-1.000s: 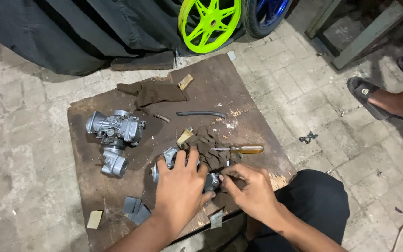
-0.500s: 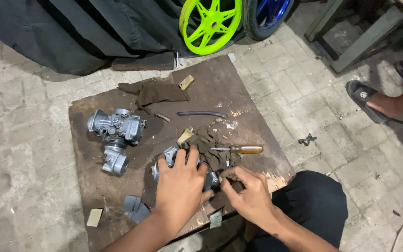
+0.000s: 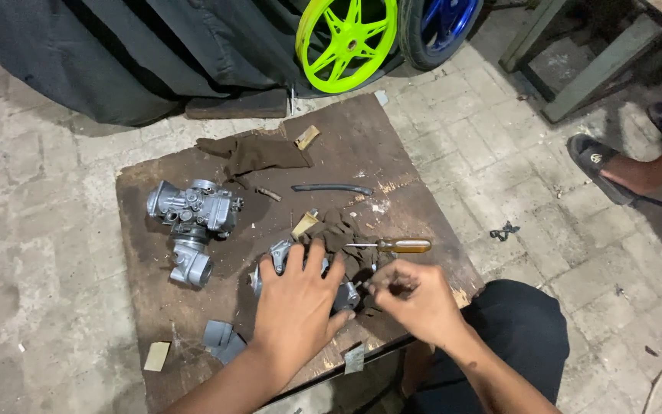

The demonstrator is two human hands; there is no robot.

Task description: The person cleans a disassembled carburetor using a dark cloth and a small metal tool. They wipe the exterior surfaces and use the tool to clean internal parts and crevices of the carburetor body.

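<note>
From the head view, the left hand [image 3: 294,307] is lying flat, fingers spread, pressing down on a dull grey cast metal part [image 3: 281,257] whose lumpy edge is poking out just past the fingertips. The right hand [image 3: 415,299] is sitting just beside it, fingers curled and pinched on something small at the part's right end; what it is pinching, I cannot tell. A crumpled brown rag [image 3: 342,234] is bunching up beyond both hands, and a screwdriver [image 3: 392,246] with a smooth amber handle is resting just past the right knuckles. Compared with half a second ago, both hands are keeping almost the same grip. The worn wooden board [image 3: 178,322] is ending right under the wrists, with bare wood opening left of the left hand.
</note>
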